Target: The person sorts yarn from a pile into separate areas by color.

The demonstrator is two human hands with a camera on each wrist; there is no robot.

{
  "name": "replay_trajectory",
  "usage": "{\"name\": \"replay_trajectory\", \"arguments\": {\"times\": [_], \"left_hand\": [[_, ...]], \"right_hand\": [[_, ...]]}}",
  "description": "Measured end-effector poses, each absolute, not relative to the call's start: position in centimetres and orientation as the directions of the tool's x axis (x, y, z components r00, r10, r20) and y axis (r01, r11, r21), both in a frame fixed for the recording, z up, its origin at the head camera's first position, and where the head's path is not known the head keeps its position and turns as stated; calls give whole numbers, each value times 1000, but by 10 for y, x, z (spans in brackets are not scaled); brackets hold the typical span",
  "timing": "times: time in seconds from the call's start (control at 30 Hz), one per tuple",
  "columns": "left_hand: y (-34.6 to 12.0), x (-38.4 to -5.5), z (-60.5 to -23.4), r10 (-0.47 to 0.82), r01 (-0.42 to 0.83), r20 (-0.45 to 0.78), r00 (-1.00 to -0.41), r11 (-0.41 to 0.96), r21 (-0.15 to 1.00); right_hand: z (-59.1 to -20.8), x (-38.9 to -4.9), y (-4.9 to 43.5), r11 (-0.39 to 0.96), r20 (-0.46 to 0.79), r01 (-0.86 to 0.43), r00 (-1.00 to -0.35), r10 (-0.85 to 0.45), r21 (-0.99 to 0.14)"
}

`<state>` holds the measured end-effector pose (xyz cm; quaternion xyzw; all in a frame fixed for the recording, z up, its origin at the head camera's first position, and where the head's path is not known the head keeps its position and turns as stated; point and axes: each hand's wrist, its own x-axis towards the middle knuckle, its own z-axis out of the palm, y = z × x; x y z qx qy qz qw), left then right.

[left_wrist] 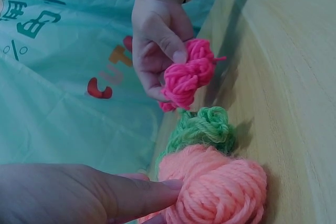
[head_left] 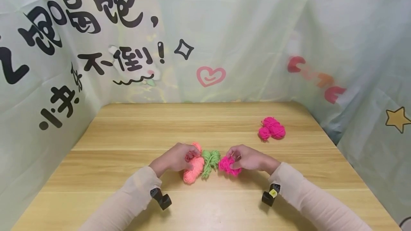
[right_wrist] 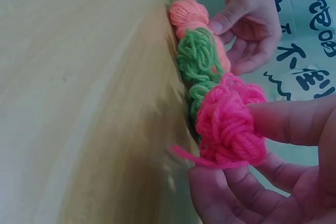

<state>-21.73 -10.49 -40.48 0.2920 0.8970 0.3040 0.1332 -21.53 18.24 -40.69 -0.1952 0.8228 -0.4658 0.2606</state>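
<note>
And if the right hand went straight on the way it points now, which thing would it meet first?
Probably the green yarn, just beyond the pink bundle that the right hand pinches. Whether bundle and green yarn already touch is hard to tell.

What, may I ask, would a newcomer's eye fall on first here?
Probably the bright pink yarn in the right hand, with green yarn between it and the coral yarn in the left hand. A second pink bundle lies farther back, to the right, on the table. Bold black characters mark the cloth at upper left.
</note>
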Motion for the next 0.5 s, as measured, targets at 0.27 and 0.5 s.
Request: {"name": "replay_trajectory", "arguments": {"times": [0.27, 0.5], "left_hand": [[-105, -217, -404, 609, 453, -59, -791, 647, 614], [-105, -217, -403, 612, 460, -57, -789, 649, 606]], "right_hand": [[-405, -222, 186, 438, -272, 2, -787, -554, -899], [-399, -224, 188, 436, -272, 2, -784, -559, -900]]}}
